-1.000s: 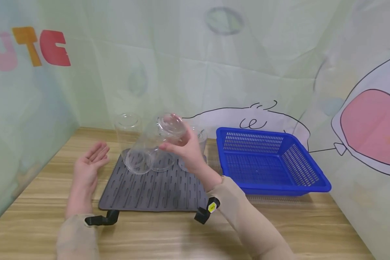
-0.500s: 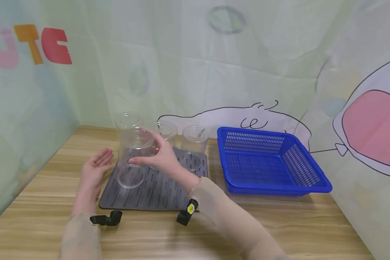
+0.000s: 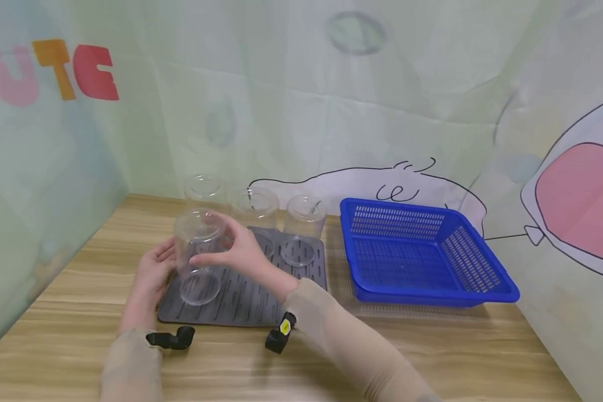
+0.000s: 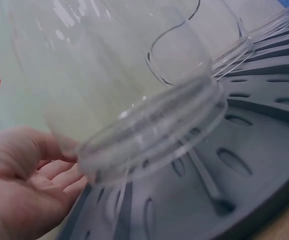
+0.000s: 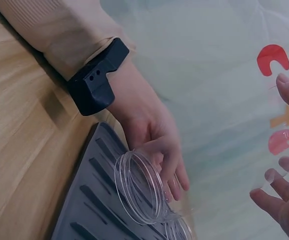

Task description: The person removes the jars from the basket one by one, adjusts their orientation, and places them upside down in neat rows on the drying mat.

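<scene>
My right hand [image 3: 238,251] grips a clear jar [image 3: 183,254] near its upper end, thumb on the near side and fingers behind. Its ridged mouth faces down over the front left of a grey drying mat [image 3: 246,304]; whether the rim touches the mat I cannot tell. Beside it, my left hand [image 3: 153,271] has fairly straight fingers, partly behind the jar. The left wrist view shows the left thumb [image 4: 54,147] at the jar's lower edge. Behind stand three more clear jars: a left one [image 3: 206,190], a middle one [image 3: 257,215] and a right one [image 3: 304,226].
A blue slotted plastic basket [image 3: 432,298] sits to the right of the mat on the wooden table [image 3: 301,368]. A printed cloth backdrop [image 3: 281,111] rises behind and to both sides.
My right hand has carried the jar left and down to the mat's front left, turning it from tilted to nearly upright. My left hand has moved in beside it.
</scene>
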### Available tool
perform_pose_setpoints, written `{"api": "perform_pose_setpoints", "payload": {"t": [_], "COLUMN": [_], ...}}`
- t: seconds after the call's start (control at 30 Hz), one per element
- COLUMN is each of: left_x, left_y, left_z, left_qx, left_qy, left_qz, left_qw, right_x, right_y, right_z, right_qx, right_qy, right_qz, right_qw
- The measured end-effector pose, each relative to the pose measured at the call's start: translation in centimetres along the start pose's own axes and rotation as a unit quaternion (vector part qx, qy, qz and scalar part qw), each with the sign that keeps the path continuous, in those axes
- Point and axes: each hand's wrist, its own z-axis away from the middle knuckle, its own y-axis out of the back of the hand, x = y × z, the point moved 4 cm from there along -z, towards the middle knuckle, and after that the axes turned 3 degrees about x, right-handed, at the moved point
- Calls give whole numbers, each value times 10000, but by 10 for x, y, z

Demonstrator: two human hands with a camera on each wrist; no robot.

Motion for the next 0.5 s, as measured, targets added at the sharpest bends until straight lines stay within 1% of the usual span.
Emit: {"api": "perform_pose_setpoints", "payload": {"t": [0.13,0.27,0.5], "left_x": [-1,-2,-5], "left_y": [0,2,1], "left_z": [1,1,1], "left_qx": [102,185,83], "left_qy": [73,130,705], "left_qz": [161,271,-90], "left_qw": [9998,9994,9974], "right_x": [4,6,4], "right_y": [-6,-11,-18], "right_z": [-2,-5,-6], "right_qx": [11,-8,-77], "right_qy": [-79,-50,13], "right_qz": [123,234,320], "right_qw": [9999,9997,9995]}}
